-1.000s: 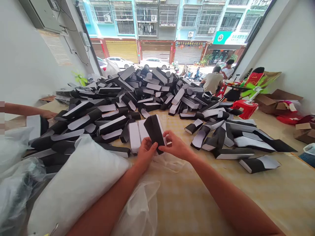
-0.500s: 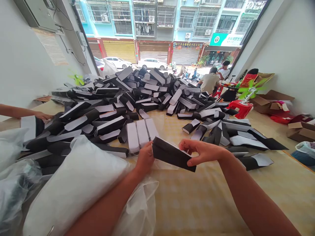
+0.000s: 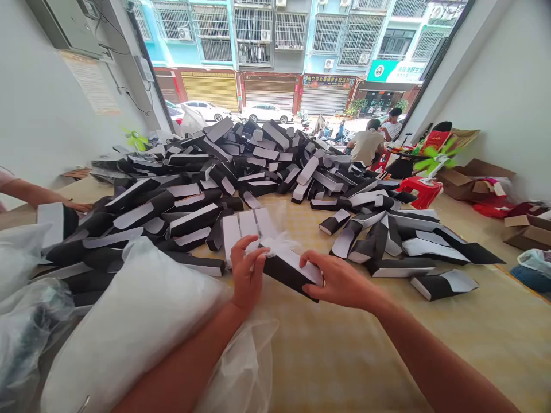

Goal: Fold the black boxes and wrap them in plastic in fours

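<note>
**Both hands grip a black-and-white carton (image 3: 289, 274) near the front of the checked mat (image 3: 344, 355)**

The carton lies tilted between the hands, its white face up and its black side toward the viewer; the left hand (image 3: 246, 272) is curled around its left end, fingers partly spread, with a crumpled wisp of clear plastic film (image 3: 275, 244) bunched against them; the right hand (image 3: 340, 281) is closed over the right end, fingers wrapped across the white face; just behind the carton, three white-faced boxes (image 3: 247, 229) lie side by side on the mat; a plump white plastic-wrapped bag (image 3: 129, 327) fills the near left corner, and a loose clear plastic sheet (image 3: 243, 367) lies below the left wrist; a great heap of black-and-white boxes (image 3: 241, 158) covers the far half of the mat; a co-worker's hand (image 3: 78, 206) rests on a box at the left edge; two seated people (image 3: 370, 140) sit beyond the right edge, near a red plastic stool (image 3: 422, 192).
</note>
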The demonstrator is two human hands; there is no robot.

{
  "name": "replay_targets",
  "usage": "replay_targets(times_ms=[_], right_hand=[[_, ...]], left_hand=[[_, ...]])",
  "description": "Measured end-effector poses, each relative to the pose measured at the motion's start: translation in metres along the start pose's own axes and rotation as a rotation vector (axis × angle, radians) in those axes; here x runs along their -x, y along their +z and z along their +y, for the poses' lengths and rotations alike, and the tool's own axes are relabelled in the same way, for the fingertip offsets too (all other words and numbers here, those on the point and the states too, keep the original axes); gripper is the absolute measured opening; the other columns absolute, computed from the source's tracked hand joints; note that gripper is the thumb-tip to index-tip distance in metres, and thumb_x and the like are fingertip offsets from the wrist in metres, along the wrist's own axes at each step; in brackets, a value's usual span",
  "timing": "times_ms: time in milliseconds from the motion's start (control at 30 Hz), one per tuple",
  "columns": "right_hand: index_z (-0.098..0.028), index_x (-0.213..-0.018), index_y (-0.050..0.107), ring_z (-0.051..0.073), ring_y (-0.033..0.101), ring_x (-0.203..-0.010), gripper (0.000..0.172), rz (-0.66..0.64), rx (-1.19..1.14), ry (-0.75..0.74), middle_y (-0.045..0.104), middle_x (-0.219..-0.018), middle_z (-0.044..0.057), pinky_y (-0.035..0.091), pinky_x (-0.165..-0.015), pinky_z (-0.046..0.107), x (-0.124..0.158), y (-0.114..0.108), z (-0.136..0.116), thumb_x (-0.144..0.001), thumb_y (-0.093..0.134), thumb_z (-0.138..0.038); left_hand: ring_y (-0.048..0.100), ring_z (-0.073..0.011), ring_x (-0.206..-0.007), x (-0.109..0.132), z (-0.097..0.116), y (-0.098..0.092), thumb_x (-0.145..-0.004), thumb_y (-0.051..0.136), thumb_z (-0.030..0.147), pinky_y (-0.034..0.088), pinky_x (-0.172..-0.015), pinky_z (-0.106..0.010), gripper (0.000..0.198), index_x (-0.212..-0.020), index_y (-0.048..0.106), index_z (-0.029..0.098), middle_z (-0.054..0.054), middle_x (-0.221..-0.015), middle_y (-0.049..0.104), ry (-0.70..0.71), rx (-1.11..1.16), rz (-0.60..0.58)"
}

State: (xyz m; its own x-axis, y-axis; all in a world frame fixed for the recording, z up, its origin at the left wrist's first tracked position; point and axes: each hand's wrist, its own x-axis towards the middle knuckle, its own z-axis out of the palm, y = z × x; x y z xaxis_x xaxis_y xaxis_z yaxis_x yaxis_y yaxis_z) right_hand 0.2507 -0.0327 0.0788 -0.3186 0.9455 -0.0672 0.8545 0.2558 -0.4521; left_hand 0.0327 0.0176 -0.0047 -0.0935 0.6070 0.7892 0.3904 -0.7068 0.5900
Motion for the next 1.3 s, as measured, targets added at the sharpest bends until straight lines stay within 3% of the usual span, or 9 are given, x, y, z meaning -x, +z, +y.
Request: replay_targets(times_ms=[133, 233, 333, 533, 733, 867, 1067, 1200, 1300], right_hand=[[-0.025, -0.109, 0.054, 0.017, 0.055, -0.072, 0.031, 0.186, 0.045, 0.069, 0.064, -0.088, -0.001, 0.034, -0.067, 0.026, 0.005, 0.012, -0.011, -0.079, 0.06, -0.028], [-0.025, -0.109, 0.055, 0.017, 0.057, -0.067, 0.028, 0.278, 0.067, 0.156, 0.065, -0.084, -0.001, 0.033, -0.064, 0.026, 0.006, 0.014, -0.01, -0.082, 0.059, -0.03], [-0.024, -0.11, 0.056, 0.018, 0.06, -0.07, 0.027, 0.376, 0.152, 0.138, 0.067, -0.09, 0.001, 0.034, -0.062, 0.026, 0.004, 0.022, -0.008, -0.084, 0.059, -0.032], [-0.02, -0.106, 0.06, 0.019, 0.062, -0.07, 0.019, 0.459, 0.514, -0.024, 0.065, -0.09, 0.007, 0.026, -0.052, 0.028, -0.013, 0.055, -0.012, -0.092, 0.055, -0.031], [-0.017, -0.101, 0.059, 0.02, 0.062, -0.071, 0.015, 0.45, 0.677, 0.053, 0.065, -0.092, 0.01, 0.033, -0.053, 0.027, -0.037, 0.057, -0.007, -0.097, 0.051, -0.029], [-0.017, -0.105, 0.059, 0.021, 0.063, -0.075, 0.018, 0.407, 0.683, 0.092, 0.066, -0.096, 0.011, 0.037, -0.054, 0.026, -0.044, 0.056, -0.001, -0.097, 0.054, -0.032], [-0.018, -0.108, 0.057, 0.021, 0.062, -0.082, 0.02, 0.564, 0.635, 0.135, 0.064, -0.102, 0.01, 0.038, -0.056, 0.025, -0.05, 0.058, 0.013, -0.098, 0.051, -0.034], [-0.018, -0.107, 0.057, 0.022, 0.063, -0.086, 0.018, 0.49, 0.611, 0.192, 0.063, -0.104, 0.011, 0.04, -0.059, 0.026, -0.056, 0.063, 0.022, -0.098, 0.051, -0.033], [-0.017, -0.111, 0.057, 0.023, 0.064, -0.092, 0.022, 0.415, 0.505, 0.208, 0.063, -0.109, 0.013, 0.045, -0.065, 0.028, -0.058, 0.067, 0.025, -0.099, 0.051, -0.035]], left_hand=[[0.058, -0.0202, -0.105, 0.001, 0.001, -0.001, -0.1, 0.051, 0.038, 0.05, -0.085, -0.033, 0.03, -0.098, 0.078, 0.024, -0.008, -0.111, 0.06, 0.086, -0.086, -0.013], [0.059, -0.0143, -0.081, 0.001, 0.0, 0.0, -0.101, 0.051, 0.036, 0.051, -0.07, -0.027, 0.029, -0.102, 0.076, 0.022, -0.005, -0.092, 0.057, 0.07, -0.012, -0.028], [0.057, -0.0111, -0.069, 0.0, 0.001, 0.001, -0.101, 0.051, 0.031, 0.049, -0.062, -0.022, 0.025, -0.105, 0.073, 0.021, -0.001, -0.082, 0.057, 0.084, 0.057, -0.081], [0.065, -0.0135, -0.084, 0.004, 0.007, 0.0, -0.101, 0.05, 0.026, 0.055, -0.073, -0.024, 0.025, -0.118, 0.068, 0.022, -0.005, -0.095, 0.067, 0.248, 0.075, -0.147], [0.068, -0.0177, -0.102, 0.007, 0.009, 0.003, -0.099, 0.054, 0.015, 0.058, -0.085, -0.031, 0.045, -0.142, 0.052, 0.027, -0.009, -0.115, 0.071, 0.391, 0.041, -0.244], [0.065, -0.0191, -0.113, 0.008, 0.004, 0.007, -0.097, 0.053, 0.008, 0.057, -0.089, -0.032, 0.048, -0.14, 0.054, 0.029, -0.012, -0.128, 0.067, 0.443, 0.024, -0.277], [0.062, -0.0186, -0.116, 0.011, -0.002, 0.008, -0.098, 0.048, 0.006, 0.056, -0.081, -0.028, 0.042, -0.132, 0.061, 0.026, -0.014, -0.138, 0.059, 0.416, -0.043, -0.274], [0.062, -0.0174, -0.115, 0.01, -0.002, 0.008, -0.099, 0.045, 0.006, 0.054, -0.088, -0.032, 0.039, -0.124, 0.066, 0.028, -0.011, -0.139, 0.059, 0.421, -0.042, -0.316], [0.064, -0.017, -0.112, 0.008, -0.001, 0.008, -0.099, 0.043, 0.007, 0.053, -0.089, -0.033, 0.044, -0.132, 0.061, 0.029, -0.01, -0.136, 0.063, 0.412, -0.018, -0.329]])
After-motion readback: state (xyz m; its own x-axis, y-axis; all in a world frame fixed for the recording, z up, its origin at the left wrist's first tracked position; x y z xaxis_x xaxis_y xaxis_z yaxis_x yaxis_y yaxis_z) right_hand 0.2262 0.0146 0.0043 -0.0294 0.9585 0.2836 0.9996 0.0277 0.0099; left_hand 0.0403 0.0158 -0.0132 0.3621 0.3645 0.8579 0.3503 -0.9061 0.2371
